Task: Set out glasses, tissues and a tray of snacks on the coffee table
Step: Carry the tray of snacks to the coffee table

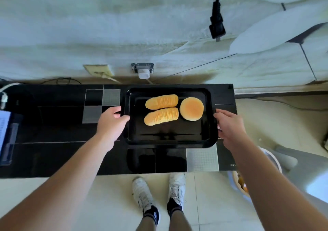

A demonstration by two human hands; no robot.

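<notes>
A black rectangular tray (170, 138) rests on a glossy black table (53, 124). On it lie two ridged oblong bread rolls (161, 101) (161, 116) and one round bun (191, 108). My left hand (111, 122) grips the tray's left rim, thumb over the edge. At the tray's right rim is my right hand (229, 126), its fingers curled against that edge. No glasses or tissues show.
The table has grey checker squares (202, 159) and stands against a white wall with a socket and plug (142, 70). A black cable plug (216, 28) hangs above. A dark device (7, 133) sits at the left end. A white bowl-like object (239, 179) stands on the floor at right.
</notes>
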